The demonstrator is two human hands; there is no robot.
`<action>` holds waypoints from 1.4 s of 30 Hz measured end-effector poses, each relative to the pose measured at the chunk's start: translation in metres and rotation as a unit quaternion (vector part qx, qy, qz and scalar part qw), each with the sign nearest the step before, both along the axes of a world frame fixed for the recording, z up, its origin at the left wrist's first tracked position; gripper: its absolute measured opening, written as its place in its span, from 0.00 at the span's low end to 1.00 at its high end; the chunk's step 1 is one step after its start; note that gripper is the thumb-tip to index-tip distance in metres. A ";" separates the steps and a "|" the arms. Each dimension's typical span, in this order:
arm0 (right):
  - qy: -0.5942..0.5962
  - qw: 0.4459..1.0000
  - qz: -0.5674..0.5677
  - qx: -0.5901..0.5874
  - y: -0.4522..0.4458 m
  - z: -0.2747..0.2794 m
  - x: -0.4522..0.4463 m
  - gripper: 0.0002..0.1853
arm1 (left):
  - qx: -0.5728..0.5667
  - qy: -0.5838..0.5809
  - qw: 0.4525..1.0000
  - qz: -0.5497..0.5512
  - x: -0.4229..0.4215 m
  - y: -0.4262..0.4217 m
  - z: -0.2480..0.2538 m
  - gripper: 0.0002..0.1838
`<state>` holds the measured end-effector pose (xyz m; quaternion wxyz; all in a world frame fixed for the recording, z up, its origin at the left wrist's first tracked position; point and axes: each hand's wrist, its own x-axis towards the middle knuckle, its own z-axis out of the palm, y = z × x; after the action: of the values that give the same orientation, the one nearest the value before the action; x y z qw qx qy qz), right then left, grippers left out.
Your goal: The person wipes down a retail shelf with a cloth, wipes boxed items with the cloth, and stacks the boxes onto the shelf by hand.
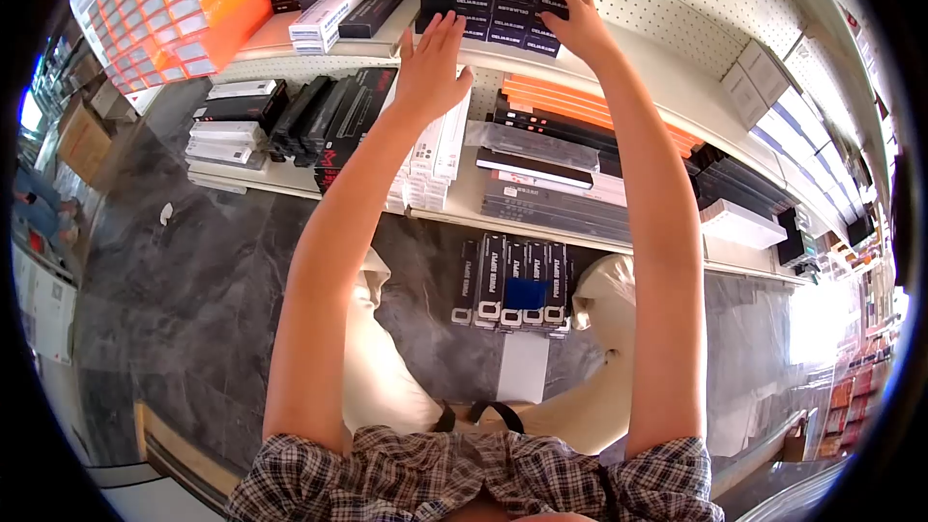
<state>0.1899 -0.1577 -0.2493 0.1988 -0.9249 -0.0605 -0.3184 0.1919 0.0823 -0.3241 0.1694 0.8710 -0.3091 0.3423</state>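
A stack of small dark blue boxes (pixel 512 12) with white lettering stands on the upper shelf. My left hand (pixel 432 70) is raised at the stack's left side, fingers stretched out and thumb apart. At the right side of the stack, my right hand (pixel 578 24) has its fingers spread, with the fingertips at the boxes. Whether either hand presses on them, I cannot tell. Below, between my knees, several black power supply boxes (pixel 490 277) stand upright on the floor, with a blue patch on the front of the group.
An orange display of pale rectangles (pixel 150 14) fills the upper left. The lower shelf holds black boxes (pixel 353 126), white boxes (pixel 435 159) and long flat boxes (pixel 561 203). White boxes (pixel 759 82) stand at the right. A pale flat panel (pixel 523 367) lies on the dark floor.
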 end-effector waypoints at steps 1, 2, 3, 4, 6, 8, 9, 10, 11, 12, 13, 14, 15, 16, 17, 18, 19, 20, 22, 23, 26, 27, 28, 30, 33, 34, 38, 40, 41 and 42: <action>-0.036 0.999 -0.005 0.006 0.002 -0.003 -0.006 0.31 | 0.014 0.027 0.999 0.010 0.002 -0.004 0.002 0.35; -0.070 0.997 -0.009 0.012 0.006 -0.005 -0.010 0.30 | 0.014 0.030 0.999 0.010 0.001 -0.007 0.001 0.35; -0.143 0.987 -0.074 0.029 0.009 -0.014 -0.005 0.23 | 0.023 0.035 0.999 0.019 0.001 -0.011 -0.001 0.34; -0.141 0.987 -0.073 0.030 0.005 -0.017 -0.004 0.23 | 0.033 0.041 0.998 0.029 0.000 -0.012 -0.002 0.34; -0.138 0.989 -0.002 0.045 -0.002 -0.019 -0.003 0.19 | 0.042 0.050 0.997 0.030 0.000 -0.012 -0.003 0.34; -0.157 0.987 -0.007 0.042 -0.002 -0.020 0.001 0.18 | 0.050 0.057 0.997 0.030 0.003 -0.011 -0.001 0.34; -0.162 0.986 -0.001 0.032 -0.001 -0.018 -0.001 0.17 | 0.050 0.060 0.997 0.021 0.004 -0.009 0.000 0.34; -0.165 0.986 0.005 0.022 -0.002 -0.017 -0.004 0.16 | 0.051 0.065 0.997 0.011 0.005 -0.007 0.000 0.33; -0.139 0.990 0.006 -0.010 -0.004 -0.016 -0.008 0.20 | 0.058 0.061 0.996 0.006 0.005 -0.005 0.000 0.32; -0.138 0.990 0.004 -0.008 -0.003 -0.017 -0.012 0.20 | 0.061 0.062 0.996 0.004 0.005 -0.004 0.001 0.32; -0.156 0.987 -0.029 0.011 0.000 -0.018 -0.013 0.24 | 0.046 0.063 0.997 -0.006 0.006 -0.002 0.002 0.32; -0.175 0.982 -0.060 0.030 0.004 -0.019 -0.013 0.28 | 0.031 0.063 0.997 -0.014 0.007 0.001 0.003 0.31; -0.120 0.985 -0.102 0.069 0.011 -0.012 -0.034 0.32 | -0.026 -0.081 0.995 -0.055 0.005 0.003 0.002 0.21; -0.163 0.971 -0.077 0.155 0.010 -0.031 -0.056 0.28 | -0.015 -0.060 0.997 -0.052 -0.008 0.009 -0.016 0.21; -0.183 0.963 -0.050 0.194 0.019 -0.050 -0.080 0.24 | -0.136 -0.124 0.979 -0.083 -0.023 0.008 -0.034 0.12; -0.199 0.951 -0.025 0.234 0.029 -0.071 -0.107 0.21 | -0.253 -0.184 0.943 -0.109 -0.040 0.007 -0.054 0.07; -0.201 0.953 -0.028 0.225 0.037 -0.101 -0.129 0.18 | -0.310 -0.120 0.939 -0.090 -0.056 0.003 -0.082 0.06; -0.205 0.954 -0.029 0.215 0.044 -0.138 -0.149 0.15 | -0.366 -0.059 0.926 -0.067 -0.073 -0.003 -0.117 0.06; -0.254 0.951 0.009 0.177 0.058 -0.217 -0.186 0.12 | -0.399 0.027 0.916 -0.007 -0.102 -0.011 -0.202 0.04; -0.218 0.963 0.005 0.156 0.064 -0.251 -0.205 0.13 | -0.353 0.096 0.931 -0.012 -0.117 -0.007 -0.250 0.03; 0.031 0.992 -0.025 0.117 0.080 -0.335 -0.257 0.13 | -0.289 0.342 0.893 0.041 -0.159 -0.004 -0.397 0.11; 0.032 0.996 -0.027 0.084 0.078 -0.367 -0.266 0.15 | -0.269 0.495 0.823 0.074 -0.178 0.001 -0.413 0.18; 0.069 0.993 -0.046 0.089 0.078 -0.389 -0.278 0.15 | -0.294 0.593 0.740 0.115 -0.190 0.000 -0.439 0.26; 0.086 0.995 -0.034 0.020 0.077 -0.388 -0.285 0.15 | -0.263 0.658 0.696 0.120 -0.206 0.003 -0.448 0.27; 0.128 0.984 -0.117 0.033 0.074 -0.395 -0.283 0.14 | -0.378 0.758 0.515 0.132 -0.214 -0.003 -0.436 0.25; 0.129 0.984 -0.115 0.033 0.072 -0.399 -0.284 0.14 | -0.379 0.758 0.514 0.134 -0.211 -0.004 -0.438 0.25; 0.134 0.985 -0.109 0.024 0.074 -0.407 -0.286 0.15 | -0.510 0.780 0.346 0.105 -0.202 0.003 -0.445 0.22; 0.132 0.986 -0.096 0.032 0.077 -0.408 -0.285 0.14 | -0.425 0.769 0.466 0.106 -0.204 0.004 -0.459 0.20; 0.136 0.986 -0.084 0.042 0.078 -0.408 -0.285 0.14 | -0.426 0.769 0.466 0.106 -0.203 0.006 -0.465 0.20; 0.140 0.986 -0.072 0.052 0.079 -0.409 -0.285 0.14 | -0.355 0.745 0.557 0.097 -0.201 0.010 -0.492 0.20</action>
<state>-0.0955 -0.0783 -0.6583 0.2296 -0.9507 0.0507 -0.2022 -0.0086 0.0924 -0.8163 0.6005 0.7095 0.1601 -0.3321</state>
